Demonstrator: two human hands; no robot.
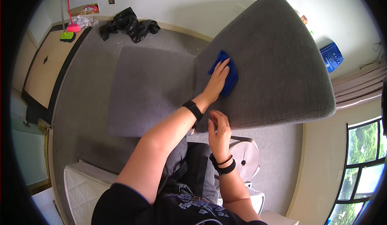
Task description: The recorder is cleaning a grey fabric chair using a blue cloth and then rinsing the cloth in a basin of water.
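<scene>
My left hand (218,79) presses a blue cloth (231,78) against the dark grey fabric backrest (272,58) of an upholstered seat, low on its face near the seam. The backrest stands to the right of the grey seat cushion (151,88). Below my left hand, my right hand (220,128) hovers by the backrest's lower edge, its fingers loosely bent and nothing in them. Whether it touches the fabric, I cannot tell. Both wrists carry black bands.
Black plastic bags (130,25) lie by the far wall; a pink broom (73,28) and a green-headed brush (67,36) stand at the upper left. A white round device (245,160) is beside my legs. A white ribbed unit (87,188) sits lower left, and a blue package (331,57) beyond the backrest.
</scene>
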